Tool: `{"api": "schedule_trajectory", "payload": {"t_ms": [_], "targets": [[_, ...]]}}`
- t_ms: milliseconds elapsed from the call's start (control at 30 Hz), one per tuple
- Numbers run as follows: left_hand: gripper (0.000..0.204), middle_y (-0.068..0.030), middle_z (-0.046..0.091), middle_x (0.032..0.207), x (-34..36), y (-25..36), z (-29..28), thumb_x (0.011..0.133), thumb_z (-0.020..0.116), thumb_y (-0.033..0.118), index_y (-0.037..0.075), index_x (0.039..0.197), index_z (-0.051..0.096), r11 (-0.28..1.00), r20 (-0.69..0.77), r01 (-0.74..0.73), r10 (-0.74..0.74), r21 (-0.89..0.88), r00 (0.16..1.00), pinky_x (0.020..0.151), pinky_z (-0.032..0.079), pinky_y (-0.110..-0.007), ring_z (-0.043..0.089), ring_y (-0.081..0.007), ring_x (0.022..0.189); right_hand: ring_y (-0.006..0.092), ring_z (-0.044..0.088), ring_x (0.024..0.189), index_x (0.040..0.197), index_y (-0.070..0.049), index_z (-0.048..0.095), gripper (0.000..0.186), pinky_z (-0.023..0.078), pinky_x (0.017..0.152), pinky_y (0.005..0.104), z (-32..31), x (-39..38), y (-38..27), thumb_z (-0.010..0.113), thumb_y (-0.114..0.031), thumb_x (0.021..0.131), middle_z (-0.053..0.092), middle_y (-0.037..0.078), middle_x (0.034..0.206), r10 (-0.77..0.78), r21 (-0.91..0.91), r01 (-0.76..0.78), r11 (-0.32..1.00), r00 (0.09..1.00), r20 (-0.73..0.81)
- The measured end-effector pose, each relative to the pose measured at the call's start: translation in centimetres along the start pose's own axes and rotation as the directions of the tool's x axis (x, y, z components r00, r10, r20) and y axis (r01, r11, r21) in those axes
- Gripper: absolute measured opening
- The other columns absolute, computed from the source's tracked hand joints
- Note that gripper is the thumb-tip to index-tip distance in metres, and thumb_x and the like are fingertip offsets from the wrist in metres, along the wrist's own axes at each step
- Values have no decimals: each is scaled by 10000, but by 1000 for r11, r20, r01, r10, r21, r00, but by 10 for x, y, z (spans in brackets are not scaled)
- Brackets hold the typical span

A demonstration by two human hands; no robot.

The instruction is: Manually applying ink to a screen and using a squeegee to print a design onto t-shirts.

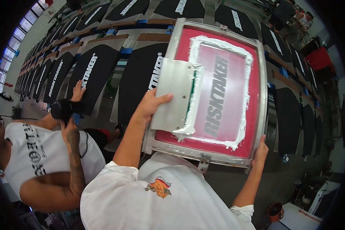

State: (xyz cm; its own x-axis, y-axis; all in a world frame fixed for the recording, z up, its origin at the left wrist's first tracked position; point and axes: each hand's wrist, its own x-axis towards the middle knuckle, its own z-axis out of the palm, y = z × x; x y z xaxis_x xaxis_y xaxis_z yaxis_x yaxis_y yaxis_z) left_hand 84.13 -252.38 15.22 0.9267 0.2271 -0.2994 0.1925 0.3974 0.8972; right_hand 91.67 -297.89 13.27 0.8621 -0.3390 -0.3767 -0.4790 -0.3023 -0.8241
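A screen printing frame (261, 96) with metal edges and red mesh borders is held up in front of me, tilted. White ink lines the pale stencil window (211, 92), which carries dark slanted lettering. My right hand (260, 151) is closed round the frame's lower right edge. A wide metal squeegee (172, 96) with a green blade lies over the frame's left side, its blade edge coated in white ink. My left hand (152, 104) grips the squeegee's left edge, thumb on top; the other fingers are mostly hidden beneath it.
Rows of black fabric panels (94, 71) with white lettering lie on slanted printing boards ahead and to both sides. At my left, a co-worker (46, 153) holds a black hot-air dryer (63, 109) and touches a panel. An orange bucket (275, 211) stands at lower right.
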Motion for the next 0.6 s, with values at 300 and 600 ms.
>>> {"api": "schedule_trajectory", "payload": {"t_ms": [300,600], "targets": [[440,-151,646,982,-30,9,-63,804,711,175,-72,1127,544,998,-214,-4,17,59,977,712,539,-330,649,-204,798,98,508,652,894,56,675,525,439,610,275,85,-10,-7,598,-463,873,626,64,748,-30,-38,38,999,980,198],[465,-165,645,971,-20,14,-190,803,710,197,-76,1133,531,999,-239,19,-10,35,971,686,550,-334,658,-220,783,185,617,754,943,80,657,568,479,704,313,185,-84,-21,600,-480,860,670,155,856,-3,-65,18,998,973,229]]}}
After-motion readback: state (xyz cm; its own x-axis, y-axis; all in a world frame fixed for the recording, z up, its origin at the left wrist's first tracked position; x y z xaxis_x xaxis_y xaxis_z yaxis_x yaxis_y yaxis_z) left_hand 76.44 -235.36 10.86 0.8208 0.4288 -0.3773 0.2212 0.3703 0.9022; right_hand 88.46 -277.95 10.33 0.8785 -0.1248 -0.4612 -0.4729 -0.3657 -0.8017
